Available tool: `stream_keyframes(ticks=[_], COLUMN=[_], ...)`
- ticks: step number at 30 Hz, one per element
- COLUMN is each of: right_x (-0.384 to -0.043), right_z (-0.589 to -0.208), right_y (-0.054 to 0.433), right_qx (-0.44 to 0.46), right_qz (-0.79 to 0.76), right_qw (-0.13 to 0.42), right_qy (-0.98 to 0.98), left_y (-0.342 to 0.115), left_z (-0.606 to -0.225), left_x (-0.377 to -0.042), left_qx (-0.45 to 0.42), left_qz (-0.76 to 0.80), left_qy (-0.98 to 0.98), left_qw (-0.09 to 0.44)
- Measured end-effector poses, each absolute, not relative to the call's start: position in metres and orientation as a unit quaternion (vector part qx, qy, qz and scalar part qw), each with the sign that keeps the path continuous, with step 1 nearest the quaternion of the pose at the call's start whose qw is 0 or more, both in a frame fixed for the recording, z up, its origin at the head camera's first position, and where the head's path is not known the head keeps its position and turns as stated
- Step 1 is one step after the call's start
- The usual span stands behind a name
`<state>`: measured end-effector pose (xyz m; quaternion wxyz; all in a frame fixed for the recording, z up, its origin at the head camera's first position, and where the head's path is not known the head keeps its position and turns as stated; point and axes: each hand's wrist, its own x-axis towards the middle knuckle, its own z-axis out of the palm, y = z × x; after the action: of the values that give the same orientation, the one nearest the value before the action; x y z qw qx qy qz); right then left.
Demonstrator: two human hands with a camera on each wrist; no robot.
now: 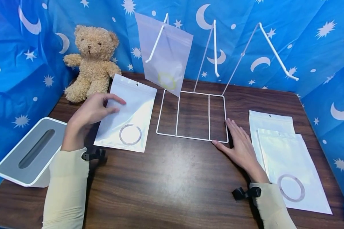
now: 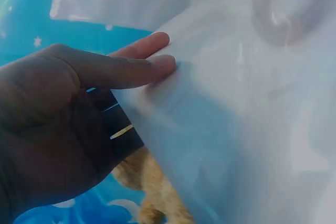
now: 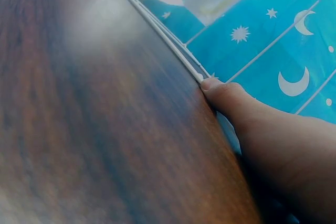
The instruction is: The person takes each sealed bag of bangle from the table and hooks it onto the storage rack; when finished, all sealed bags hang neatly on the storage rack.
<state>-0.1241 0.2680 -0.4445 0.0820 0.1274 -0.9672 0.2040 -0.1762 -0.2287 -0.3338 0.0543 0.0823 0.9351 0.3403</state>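
A white zip pouch [image 1: 134, 105] with a ring-shaped window [image 1: 130, 134] lies left of the white wire rack [image 1: 192, 137]. Over its left part is my left hand [image 1: 87, 109], thumb and index finger spread with a gap between them. In the left wrist view, the pouch [image 2: 252, 119] fills the right side and the left hand's thumb overlaps its edge; contact is unclear. My right hand [image 1: 240, 148] rests at the rack's front right corner, fingers extended along the side bar, thumb tip on the front bar. A translucent pouch [image 1: 166, 51] with a yellow ring hangs on the rack's left hook.
The middle hook [image 1: 215, 47] and right hook [image 1: 278, 54] hold nothing. More white pouches [image 1: 301, 171] lie stacked at the right. A teddy bear [image 1: 93, 60] sits at the back left, and a grey-topped tissue box [image 1: 31, 152] stands at the left. Starry blue cloth surrounds the table.
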Motion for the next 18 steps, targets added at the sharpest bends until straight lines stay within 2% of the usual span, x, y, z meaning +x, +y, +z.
stream_keyframes(ticks=[10,18], right_x=[-0.123,-0.124], right_z=[-0.446,-0.446], right_y=[0.268,0.267], right_qx=[0.125,0.126], right_qz=[0.207,0.207], right_qw=[0.077,0.077], right_qy=[-0.967,-0.967], left_y=[-0.218,-0.191], left_z=[-0.310,-0.292], left_x=[-0.162,-0.147], left_qx=[0.190,0.331], left_qz=[0.315,0.409], left_qy=[0.928,0.838], left_qw=[-0.064,-0.146])
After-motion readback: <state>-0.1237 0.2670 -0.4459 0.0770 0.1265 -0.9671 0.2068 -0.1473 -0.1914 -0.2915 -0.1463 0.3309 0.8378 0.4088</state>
